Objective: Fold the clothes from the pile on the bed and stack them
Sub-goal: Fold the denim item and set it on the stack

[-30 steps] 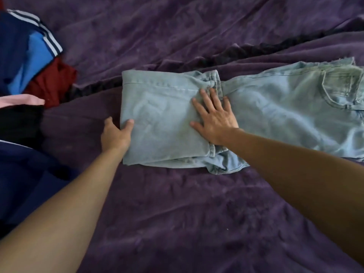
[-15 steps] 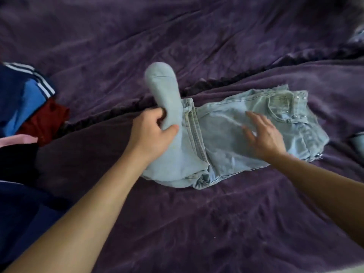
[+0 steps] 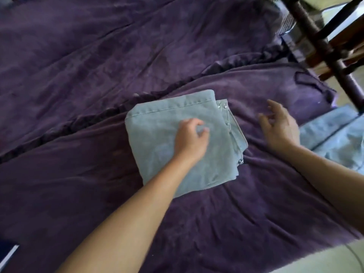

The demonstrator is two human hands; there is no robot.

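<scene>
The folded light-blue denim jeans (image 3: 157,146) lie as a thick squarish bundle directly under the left grip (image 3: 190,140), whose fingers are loosely curled over the top layer and hold nothing that can be seen. The right grip (image 3: 279,129) hovers just to the right of the bundle, fingers spread and relaxed, empty and apart from the cloth. The main risk is probably that the stiff denim springs open: on the side nearest the right grip the riveted waistband layers (image 3: 232,127) already stick out unevenly past the top fold, so lifting the bundle by the top layer alone could let the lower layers slide out and undo the fold. The soft, wrinkled purple plush blanket (image 3: 256,213) beneath both grips gives little firm backing, so a one-sided lift may also tilt the bundle. Beyond the right grip lies another pale-blue denim garment (image 3: 334,138), which looks like the stack; a careless drop there could land skewed. As for containers, none is plain: the blurred wire mesh (image 3: 285,24) far beyond the right grip may be one, contents unreadable.
</scene>
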